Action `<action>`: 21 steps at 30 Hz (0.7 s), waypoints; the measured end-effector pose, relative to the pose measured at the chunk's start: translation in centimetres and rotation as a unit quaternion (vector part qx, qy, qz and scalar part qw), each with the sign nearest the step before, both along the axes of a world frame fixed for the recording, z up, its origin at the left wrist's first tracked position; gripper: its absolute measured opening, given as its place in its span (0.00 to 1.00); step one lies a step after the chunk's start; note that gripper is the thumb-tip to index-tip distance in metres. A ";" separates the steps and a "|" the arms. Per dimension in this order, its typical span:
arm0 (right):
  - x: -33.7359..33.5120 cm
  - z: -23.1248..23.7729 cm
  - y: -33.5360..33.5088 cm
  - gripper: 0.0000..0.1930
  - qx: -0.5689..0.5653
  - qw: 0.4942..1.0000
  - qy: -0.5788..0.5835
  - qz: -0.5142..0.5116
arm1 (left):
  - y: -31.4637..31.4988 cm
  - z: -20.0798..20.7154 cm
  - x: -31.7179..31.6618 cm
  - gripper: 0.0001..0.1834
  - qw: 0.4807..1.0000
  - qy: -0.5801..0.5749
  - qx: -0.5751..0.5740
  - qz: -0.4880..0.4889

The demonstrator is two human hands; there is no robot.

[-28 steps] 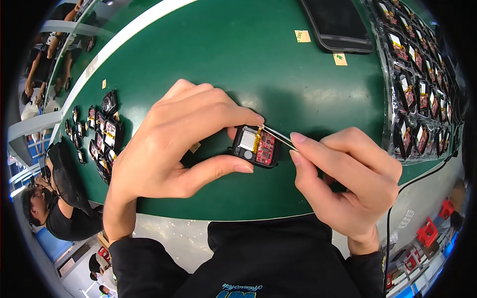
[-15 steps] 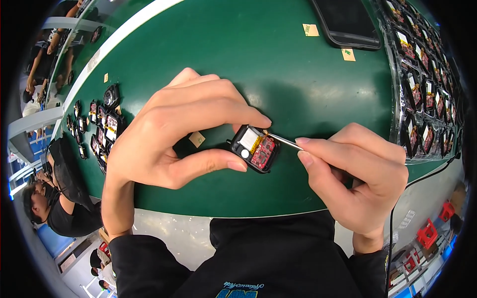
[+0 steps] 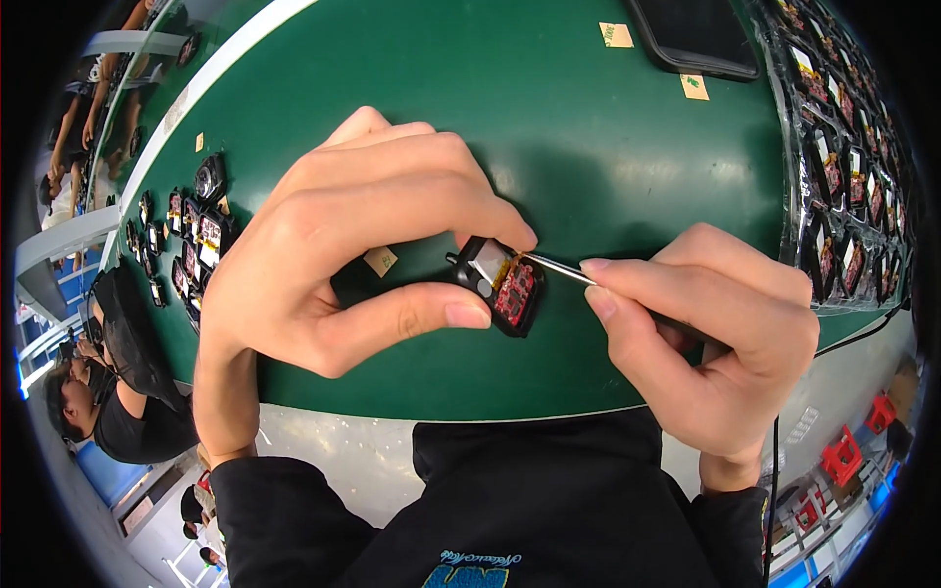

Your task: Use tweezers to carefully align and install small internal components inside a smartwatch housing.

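Between the thumb and forefinger of my left hand (image 3: 363, 235) is a small black device housing (image 3: 512, 306), tilted above the green table. Inside it show a red circuit board, a silvery-white battery, yellow tape and a round white dot. My right hand (image 3: 706, 343) pinches a thin metal tool, seemingly tweezers (image 3: 559, 268). Its tip reaches the housing's upper edge, close to my left fingertip. Whether the tip grips anything is too small to tell.
Trays of similar open housings (image 3: 843, 186) stand along the right side. More housings (image 3: 206, 240) lie in a group at the left. A dark phone-like device (image 3: 696, 34) and small paper stickers (image 3: 617, 35) rest on the green table (image 3: 392, 59). Another person (image 3: 127, 402) sits at the left.
My left hand has tilted the housing more steeply. My right hand has shifted slightly right, with the tool's tip still at the housing's upper edge.
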State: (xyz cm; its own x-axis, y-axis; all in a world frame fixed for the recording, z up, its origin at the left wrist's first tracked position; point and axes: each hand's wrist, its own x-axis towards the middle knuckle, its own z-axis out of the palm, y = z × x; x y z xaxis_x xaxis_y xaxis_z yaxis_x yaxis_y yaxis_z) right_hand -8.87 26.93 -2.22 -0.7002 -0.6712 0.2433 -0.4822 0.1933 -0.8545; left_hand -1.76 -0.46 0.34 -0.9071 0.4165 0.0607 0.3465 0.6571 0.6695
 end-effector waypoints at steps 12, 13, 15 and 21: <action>0.0 0.0 0.1 0.12 0.002 1.000 -0.006 0.000 | 0.2 0.0 0.0 0.29 1.000 0.002 -0.014 -0.002; -0.1 0.0 0.1 0.12 0.002 1.000 -0.005 0.006 | 0.2 0.1 0.0 0.30 1.000 -0.003 -0.021 0.001; -0.1 0.0 0.1 0.12 0.002 1.000 -0.003 0.011 | 0.2 0.0 0.0 0.30 1.000 -0.003 -0.018 0.001; 0.0 -0.1 0.0 0.12 -0.007 1.000 0.006 0.014 | 0.2 0.1 0.3 0.32 1.000 -0.004 -0.016 0.013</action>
State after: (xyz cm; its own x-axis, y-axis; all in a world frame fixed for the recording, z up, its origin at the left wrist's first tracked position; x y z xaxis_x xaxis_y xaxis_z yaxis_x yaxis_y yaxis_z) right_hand -8.90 26.96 -2.32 -0.6786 -0.6865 0.2612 -0.4974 0.1678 -0.8512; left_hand -1.42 -0.21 0.44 -0.9178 0.3952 0.0397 0.3237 0.6864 0.6513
